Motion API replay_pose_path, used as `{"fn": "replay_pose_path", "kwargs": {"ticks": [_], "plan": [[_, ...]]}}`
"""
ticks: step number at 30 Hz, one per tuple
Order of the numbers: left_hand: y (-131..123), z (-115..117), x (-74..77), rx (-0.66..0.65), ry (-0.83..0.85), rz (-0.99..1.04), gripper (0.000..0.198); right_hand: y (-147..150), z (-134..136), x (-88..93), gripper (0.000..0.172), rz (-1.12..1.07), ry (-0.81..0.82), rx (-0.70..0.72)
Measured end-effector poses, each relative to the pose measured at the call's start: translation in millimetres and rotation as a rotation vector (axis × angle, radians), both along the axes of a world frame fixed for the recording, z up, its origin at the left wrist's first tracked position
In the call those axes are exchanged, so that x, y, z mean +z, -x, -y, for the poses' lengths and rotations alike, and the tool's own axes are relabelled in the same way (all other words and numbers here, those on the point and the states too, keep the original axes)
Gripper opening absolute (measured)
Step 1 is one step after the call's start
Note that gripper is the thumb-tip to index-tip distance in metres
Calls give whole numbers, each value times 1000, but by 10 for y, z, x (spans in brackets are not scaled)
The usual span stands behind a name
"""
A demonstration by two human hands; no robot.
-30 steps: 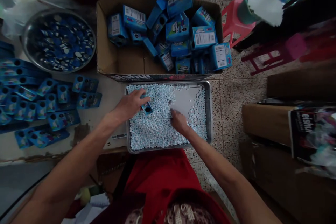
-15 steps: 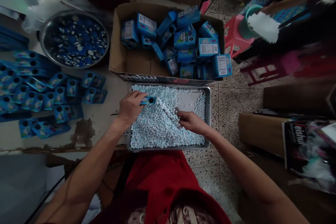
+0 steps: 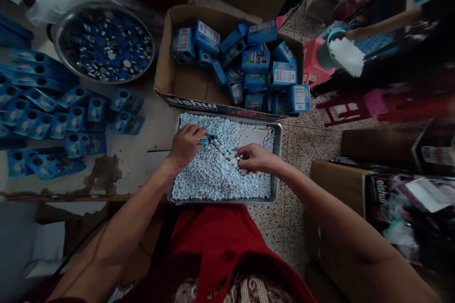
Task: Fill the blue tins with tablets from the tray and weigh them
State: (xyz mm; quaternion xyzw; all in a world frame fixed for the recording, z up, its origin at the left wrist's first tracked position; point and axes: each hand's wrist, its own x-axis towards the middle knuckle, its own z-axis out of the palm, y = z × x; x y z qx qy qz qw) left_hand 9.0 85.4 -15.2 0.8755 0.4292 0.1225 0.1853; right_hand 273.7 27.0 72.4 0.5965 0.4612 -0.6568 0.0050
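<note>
A metal tray (image 3: pixel 277 165) full of small pale blue candies (image 3: pixel 213 175) lies in front of me. My left hand (image 3: pixel 185 144) is closed round a small blue box (image 3: pixel 208 139), held low over the candies at the tray's upper left. My right hand (image 3: pixel 256 158) rests in the candies near the middle of the tray, fingers curled and pushing a ridge of candies toward the box's open end. Whether the right hand holds any candies is hidden.
A cardboard carton (image 3: pixel 185 83) of blue boxes sits behind the tray. Flat blue box blanks (image 3: pixel 67 118) lie to the left, near a metal bowl (image 3: pixel 103 45) of blue round pieces. Red stools (image 3: pixel 341 104) and brown cartons (image 3: pixel 341 184) stand on the right.
My right hand swept from the tray's middle toward the box, piling candies into a ridge. The left hand turned the box on its side. My view shifted, so the tray sits lower.
</note>
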Motion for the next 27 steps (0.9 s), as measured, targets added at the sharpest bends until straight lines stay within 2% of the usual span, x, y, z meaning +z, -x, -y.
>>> {"fn": "replay_pose_path", "kwargs": {"ticks": [6, 12, 17, 20, 22, 24, 27], "plan": [[-30, 53, -2, 8, 14, 53, 43, 13, -25, 33, 12, -24, 60, -5], [-51, 68, -64, -14, 2, 36, 43, 24, 4, 91, 11, -56, 73, -43], [-69, 51, -56, 39, 78, 64, 37, -162, 295, 77, 19, -17, 9, -24], [-35, 45, 30, 149, 161, 69, 31, -404, 634, -153, 20, 300, -166, 82], [23, 63, 91, 194, 206, 63, 32, -534, 839, -430, 19, 636, -228, 155], [105, 108, 122, 210, 245, 60, 33, -548, 960, -766, 21, 866, -221, 180], [256, 215, 78, 351, 310, 108, 35, -269, 949, -1252, 25, 872, -238, 170]]}}
